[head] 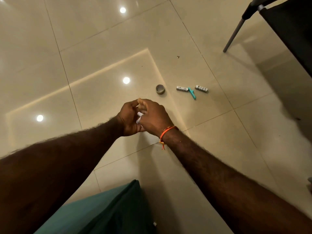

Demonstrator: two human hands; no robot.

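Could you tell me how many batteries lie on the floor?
2: first battery left of the teal piece, second battery right of it. The left hand and right hand may hide more.

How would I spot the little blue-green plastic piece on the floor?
From the grey chair leg at top right, look down the floor to two white batteries. The plastic piece lies between them, slanted; it alone is turquoise and flat, not round.

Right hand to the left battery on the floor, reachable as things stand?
Probably yes: bare floor lies between right hand and left battery; metal ring sits aside. But it now grips the white object.
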